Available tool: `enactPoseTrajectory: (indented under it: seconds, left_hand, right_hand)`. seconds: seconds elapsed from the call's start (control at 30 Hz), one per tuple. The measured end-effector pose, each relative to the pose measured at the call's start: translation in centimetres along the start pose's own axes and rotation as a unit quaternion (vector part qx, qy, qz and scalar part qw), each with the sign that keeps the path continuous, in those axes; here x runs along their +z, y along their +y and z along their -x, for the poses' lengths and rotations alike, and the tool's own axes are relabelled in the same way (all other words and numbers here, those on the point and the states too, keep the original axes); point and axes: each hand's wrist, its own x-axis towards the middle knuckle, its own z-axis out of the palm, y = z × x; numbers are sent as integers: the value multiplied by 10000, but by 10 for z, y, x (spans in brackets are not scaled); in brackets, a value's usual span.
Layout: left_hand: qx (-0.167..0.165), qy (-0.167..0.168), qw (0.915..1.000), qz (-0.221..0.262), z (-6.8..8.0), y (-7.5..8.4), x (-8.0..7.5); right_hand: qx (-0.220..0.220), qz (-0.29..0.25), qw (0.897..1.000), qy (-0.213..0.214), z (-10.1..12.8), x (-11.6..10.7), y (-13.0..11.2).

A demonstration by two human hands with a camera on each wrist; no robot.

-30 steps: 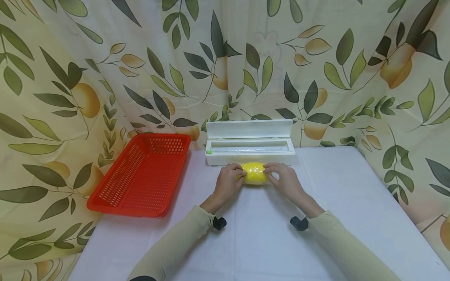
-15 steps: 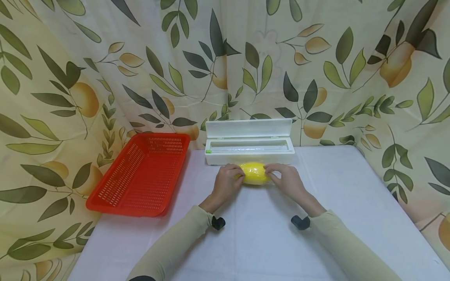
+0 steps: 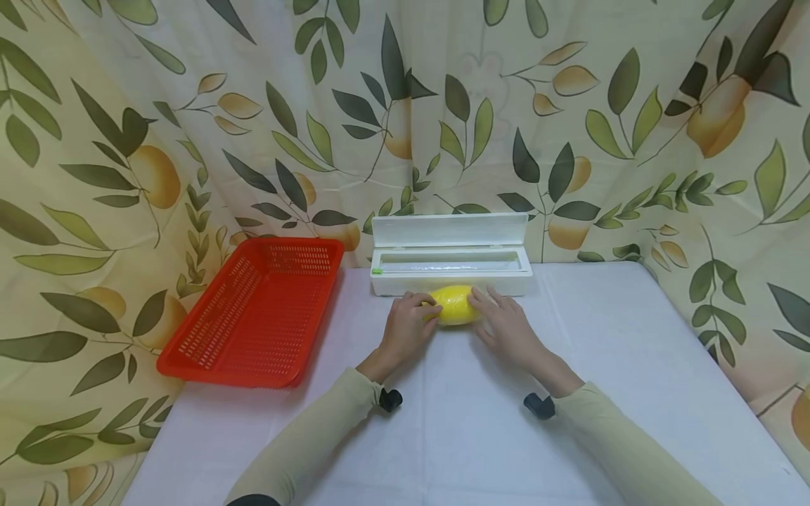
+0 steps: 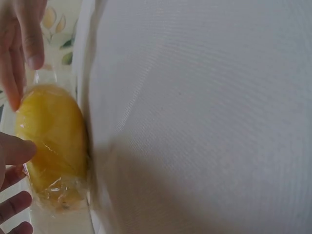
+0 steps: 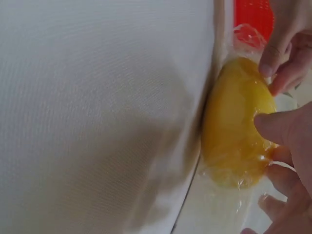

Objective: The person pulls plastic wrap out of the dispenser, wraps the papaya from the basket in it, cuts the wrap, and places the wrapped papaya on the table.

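A yellow oval fruit (image 3: pixel 455 306), wrapped in clear plastic film, is held just in front of the white box. My left hand (image 3: pixel 407 327) pinches its left end between thumb and fingertips. On the other end lie the straighter, spread fingers of my right hand (image 3: pixel 509 327). Loose film (image 4: pixel 63 192) bunches at one end of the fruit in the left wrist view. In the right wrist view, the right thumb (image 5: pixel 275 127) reaches over the fruit's side, and crinkled film (image 5: pixel 249 36) sticks up beyond the far end. The fruit's underside is hidden.
Behind the fruit stands a long white box (image 3: pixel 451 284) with its lid raised and clear film inside. A red perforated basket (image 3: pixel 304 323) sits at the left on the white-covered table (image 3: pixel 455 436). A leaf-patterned curtain (image 3: pixel 443 183) hangs behind.
My right hand has gone from pinching the fruit's right end to laying straighter fingers against it. The fruit has shifted slightly toward the box. My left hand keeps its pinch.
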Motion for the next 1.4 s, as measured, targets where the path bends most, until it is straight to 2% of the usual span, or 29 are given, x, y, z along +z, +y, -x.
enactPoseTrajectory:
  seconds: [0.17, 0.3, 0.4, 0.67, 0.87, 1.0, 1.1, 1.23, 1.33, 1.4]
  left_hand:
    - [120, -36, 9997, -231, 1, 0, 1]
    - [140, -20, 9997, -199, 1, 0, 0]
    - [117, -70, 9997, -196, 1, -1, 0]
    - [-174, -301, 9994, -67, 0, -3, -3]
    - [-77, -75, 9999, 6, 0, -2, -8]
    - [56, 152, 9998, 83, 1, -1, -9]
    - [57, 207, 9995, 212, 2, 1, -9]
    - [-36, 137, 9990, 415, 4, 5, -6]
    - [-69, 44, 9988, 483, 4, 8, -4]
    - [-69, -29, 9988, 474, 4, 10, -3]
  right_hand:
    - [-180, 378, 9989, -207, 3, 3, -2]
    - [-218, 290, 9990, -274, 4, 4, -1]
    - [-154, 18, 9994, -297, 4, 4, 1]
    - [-64, -750, 9971, 69, 1, -5, 6]
    - [-100, -995, 9948, 192, 1, -15, 6]
    - [-228, -1081, 9924, 534, 1, -21, 7]
    - [-93, -1068, 9914, 745, 0, -23, 11]
    - [241, -1177, 9917, 468, -2, -24, 19]
    - [246, -1391, 9898, 181, -3, -23, 23]
    - [187, -1523, 9881, 135, -3, -21, 24]
